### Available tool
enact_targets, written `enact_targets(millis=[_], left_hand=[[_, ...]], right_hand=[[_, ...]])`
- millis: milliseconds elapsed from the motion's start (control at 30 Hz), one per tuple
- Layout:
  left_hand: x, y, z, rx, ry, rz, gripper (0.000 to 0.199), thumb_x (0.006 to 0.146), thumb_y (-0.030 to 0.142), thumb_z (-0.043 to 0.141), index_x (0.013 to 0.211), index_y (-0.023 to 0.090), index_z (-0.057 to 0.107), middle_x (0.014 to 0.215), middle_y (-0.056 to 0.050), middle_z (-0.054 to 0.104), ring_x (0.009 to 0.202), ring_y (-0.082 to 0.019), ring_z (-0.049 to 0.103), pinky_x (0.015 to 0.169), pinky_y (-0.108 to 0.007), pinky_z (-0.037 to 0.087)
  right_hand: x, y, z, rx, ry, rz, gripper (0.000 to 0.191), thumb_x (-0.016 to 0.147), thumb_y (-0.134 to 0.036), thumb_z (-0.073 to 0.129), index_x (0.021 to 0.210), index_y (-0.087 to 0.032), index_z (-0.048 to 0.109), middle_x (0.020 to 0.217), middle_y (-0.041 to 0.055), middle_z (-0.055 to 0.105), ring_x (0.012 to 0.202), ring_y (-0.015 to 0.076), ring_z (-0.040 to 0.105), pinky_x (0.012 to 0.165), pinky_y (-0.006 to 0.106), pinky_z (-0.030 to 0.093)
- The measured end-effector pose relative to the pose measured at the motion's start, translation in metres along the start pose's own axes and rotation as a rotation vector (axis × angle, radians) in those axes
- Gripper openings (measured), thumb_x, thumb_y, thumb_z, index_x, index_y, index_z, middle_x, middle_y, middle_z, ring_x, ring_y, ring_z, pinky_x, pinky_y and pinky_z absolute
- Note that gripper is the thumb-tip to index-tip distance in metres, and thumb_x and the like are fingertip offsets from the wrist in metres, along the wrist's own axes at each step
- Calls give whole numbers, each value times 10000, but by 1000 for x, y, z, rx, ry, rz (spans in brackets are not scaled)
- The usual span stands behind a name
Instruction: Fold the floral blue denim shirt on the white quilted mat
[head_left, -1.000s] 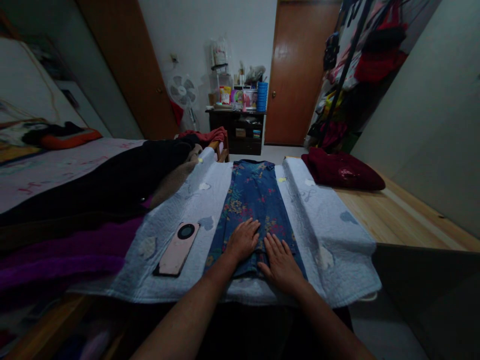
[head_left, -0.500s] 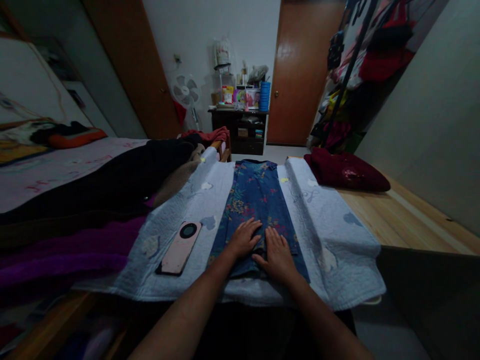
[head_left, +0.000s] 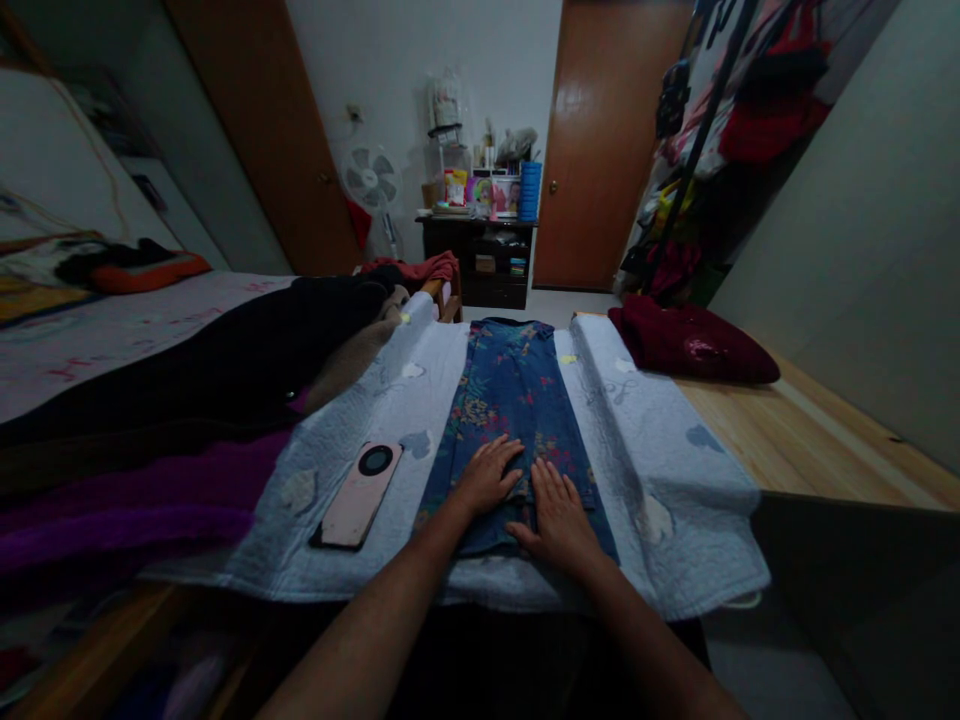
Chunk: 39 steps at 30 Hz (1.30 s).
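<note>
A blue garment with a floral print (head_left: 510,385) lies folded lengthwise, its long side running away from me; its exact kind is unclear. My left hand (head_left: 489,476) rests flat on its near part, fingers stretched out. Beside it, my right hand (head_left: 559,510) also presses flat on the cloth, thumb held apart from the fingers. Neither hand grips anything. Under the garment spreads a pale grey-blue quilted cover (head_left: 645,430). A pink phone with a round black camera ring (head_left: 358,498) lies face down on the cover, left of the garment.
A folded maroon cloth item (head_left: 690,340) sits on a wooden surface (head_left: 810,430) at the right. Dark and purple clothes (head_left: 187,370) are heaped on the bed to the left. Farther back stand a fan (head_left: 373,180), a loaded dark cabinet (head_left: 480,260) and a door (head_left: 611,150).
My right hand has shifted very slightly down and to the right on the cloth. My left hand, the garment and the phone look unmoved.
</note>
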<state>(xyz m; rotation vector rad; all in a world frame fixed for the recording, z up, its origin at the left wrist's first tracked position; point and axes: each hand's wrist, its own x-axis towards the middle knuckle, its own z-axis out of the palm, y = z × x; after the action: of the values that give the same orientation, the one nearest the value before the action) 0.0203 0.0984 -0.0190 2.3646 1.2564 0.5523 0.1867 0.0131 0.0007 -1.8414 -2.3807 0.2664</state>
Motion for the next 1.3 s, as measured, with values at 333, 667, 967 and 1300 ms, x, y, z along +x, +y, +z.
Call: enact_targets(millis=[333,667,967,1300], left_hand=[[1,-4,1,-8,-12,6,507,928,382,521,1411,244,450,1499,-44,447,1439,-213,293,1178,-443,236],[-1,3,-2,-8,9,5,491,929,375,526,1397,239,467,1475,-42,479,1431,-207,310,1181,-435,237],[0,1,-1,4,-3,-3,502,921,366,536,1398,230,466,1485,-44,467,1430,-218,313,1181,-440,238],[0,4,-3,-12,-5,-12,484,921,349,530,1393,261,470,1477,-39,477,1432,-219,309,1179,-463,232]], right_hand=[[-4,-1,-4,75,-33,34,914,875,-693,360,1517,-52,251,1582,152,230,1469,288,182,1184,466,147],[0,-20,-7,53,-40,129,973,784,-664,508,1524,-89,250,1596,141,187,1475,335,123,1172,529,109],[0,-12,-5,82,-33,112,884,789,-459,522,1530,-82,220,1595,130,194,1475,307,143,1174,510,117],[7,-26,-5,69,-31,202,1029,763,-720,502,1535,-106,211,1593,168,186,1465,373,129,1144,599,87]])
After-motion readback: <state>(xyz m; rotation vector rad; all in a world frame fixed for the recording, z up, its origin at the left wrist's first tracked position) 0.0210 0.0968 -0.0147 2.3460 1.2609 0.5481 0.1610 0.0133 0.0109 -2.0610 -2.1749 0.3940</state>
